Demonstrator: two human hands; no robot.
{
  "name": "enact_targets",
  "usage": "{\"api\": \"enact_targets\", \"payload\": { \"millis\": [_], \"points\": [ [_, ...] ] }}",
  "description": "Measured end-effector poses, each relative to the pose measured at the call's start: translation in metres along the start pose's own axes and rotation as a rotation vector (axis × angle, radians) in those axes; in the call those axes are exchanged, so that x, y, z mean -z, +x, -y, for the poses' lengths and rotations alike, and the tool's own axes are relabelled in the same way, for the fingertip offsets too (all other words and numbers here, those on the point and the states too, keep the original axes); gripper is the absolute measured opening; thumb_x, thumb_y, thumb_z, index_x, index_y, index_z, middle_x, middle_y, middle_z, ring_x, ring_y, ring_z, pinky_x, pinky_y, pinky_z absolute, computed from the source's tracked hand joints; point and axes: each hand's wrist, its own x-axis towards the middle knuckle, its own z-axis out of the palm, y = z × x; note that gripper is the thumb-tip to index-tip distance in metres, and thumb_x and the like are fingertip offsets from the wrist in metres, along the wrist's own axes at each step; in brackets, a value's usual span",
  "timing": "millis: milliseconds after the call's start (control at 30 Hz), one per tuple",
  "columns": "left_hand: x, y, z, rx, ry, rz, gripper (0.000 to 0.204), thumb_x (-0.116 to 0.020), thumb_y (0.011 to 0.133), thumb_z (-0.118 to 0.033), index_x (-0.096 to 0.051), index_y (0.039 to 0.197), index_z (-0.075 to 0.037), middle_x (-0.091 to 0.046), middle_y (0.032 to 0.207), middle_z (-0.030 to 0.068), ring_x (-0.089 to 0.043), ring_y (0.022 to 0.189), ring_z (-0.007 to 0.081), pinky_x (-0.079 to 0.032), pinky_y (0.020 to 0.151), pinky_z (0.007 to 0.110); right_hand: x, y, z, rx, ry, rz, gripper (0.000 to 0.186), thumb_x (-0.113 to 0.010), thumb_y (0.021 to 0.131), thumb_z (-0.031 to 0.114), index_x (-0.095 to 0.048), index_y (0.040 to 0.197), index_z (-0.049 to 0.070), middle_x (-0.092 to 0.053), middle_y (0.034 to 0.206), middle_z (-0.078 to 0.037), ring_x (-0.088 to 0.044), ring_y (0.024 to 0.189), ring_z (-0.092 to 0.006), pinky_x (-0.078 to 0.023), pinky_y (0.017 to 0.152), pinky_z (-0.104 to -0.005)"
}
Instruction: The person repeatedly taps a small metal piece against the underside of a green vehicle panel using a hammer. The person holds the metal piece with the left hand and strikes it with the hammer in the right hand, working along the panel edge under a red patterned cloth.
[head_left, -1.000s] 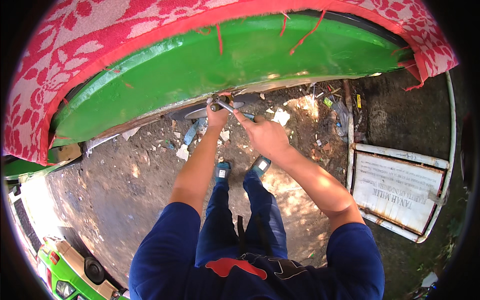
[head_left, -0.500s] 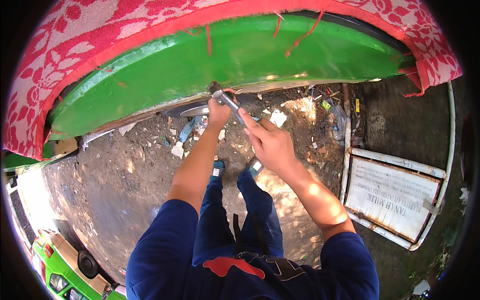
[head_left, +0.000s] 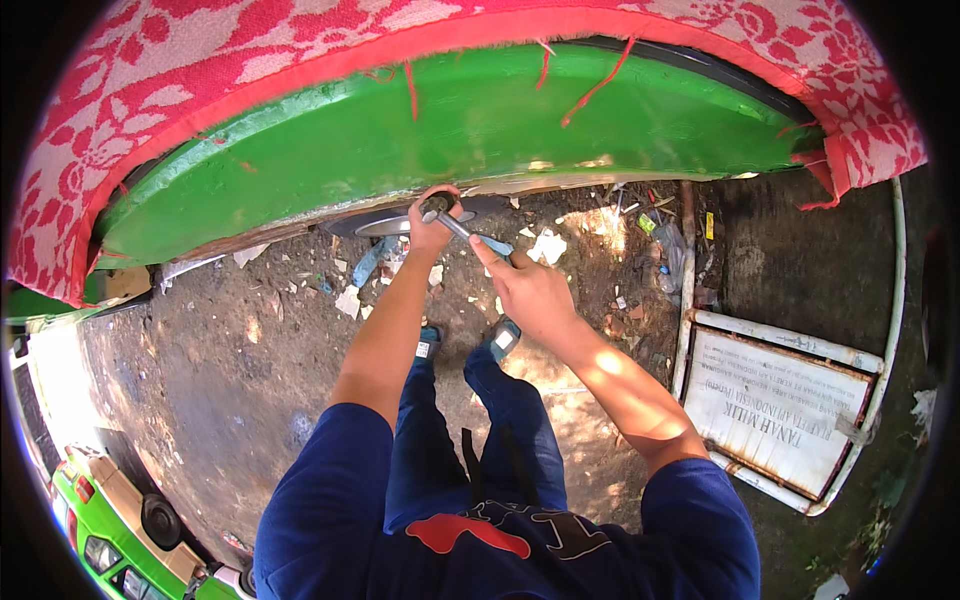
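Note:
My left hand is closed around a small dark object, too hidden to name, just below the lower edge of a green painted panel. My right hand grips a silver metal hammer with a dark handle, index finger stretched along it. The hammer's head is at the dark object inside the fingers of my left hand; whether they touch is unclear. Behind both hands, low on the ground, lie part of a grey disc-like piece and blue scraps.
A red floral cloth drapes over the panel. A rusty white-framed signboard lies at right, beside plastic litter. Paper scraps are strewn over the dirt ground. A green vehicle stands at lower left.
Half a second ago the hammer head was raised above my left hand; now it is down among that hand's fingers. The view has shifted slightly, with the panel lower in it.

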Motion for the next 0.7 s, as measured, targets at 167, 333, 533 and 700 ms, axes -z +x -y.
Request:
{"api": "enact_targets", "payload": {
  "millis": [167,333,533,700],
  "points": [
    [-0.003,0.007,-0.011,0.084,0.093,0.037,0.023,-0.067,0.072,0.006,-0.070,0.093,-0.004,-0.068,0.088,0.0029,-0.061,0.082,0.0102,-0.050,0.077,0.027,0.010,-0.007,-0.008,0.033,0.153,-0.098,0.058,-0.065,0.091,0.013,-0.053,0.145,0.027,-0.055,0.072,-0.011,-0.061,0.057,-0.0317,-0.051,0.051,-0.0439],
    [-0.010,0.000,-0.011,0.103,0.073,-0.078,0.021,-0.073,0.074,-0.001,-0.070,0.095,-0.003,-0.070,0.091,0.0041,-0.063,0.084,0.0117,-0.051,0.079,0.029,0.006,-0.011,-0.022,-0.056,0.263,-0.130,0.056,-0.066,0.091,0.009,-0.055,0.144,0.022,-0.059,0.075,-0.011,-0.062,0.061,-0.0308,-0.050,0.055,-0.0409],
    [-0.033,-0.003,-0.030,0.080,0.496,-0.046,0.024,-0.079,0.075,-0.011,-0.072,0.098,-0.012,-0.073,0.085,0.0116,-0.071,0.081,0.0260,-0.054,0.075,0.036,0.032,-0.046,-0.053,-0.271,0.593,-0.241,0.053,-0.066,0.092,0.004,-0.055,0.143,0.012,-0.059,0.075,-0.013,-0.055,0.064,-0.0215,-0.050,0.068,-0.0304],
    [-0.042,-0.029,-0.021,0.026,0.766,-0.004,0.030,-0.081,0.076,-0.018,-0.069,0.104,-0.018,-0.072,0.087,0.0130,-0.071,0.085,0.0350,-0.055,0.073,0.040,0.022,-0.085,-0.076,-0.450,0.746,-0.212,0.052,-0.064,0.094,0.006,-0.051,0.145,0.008,-0.066,0.087,-0.016,-0.059,0.076,-0.0133,-0.051,0.078,-0.0278]
  ]
}}
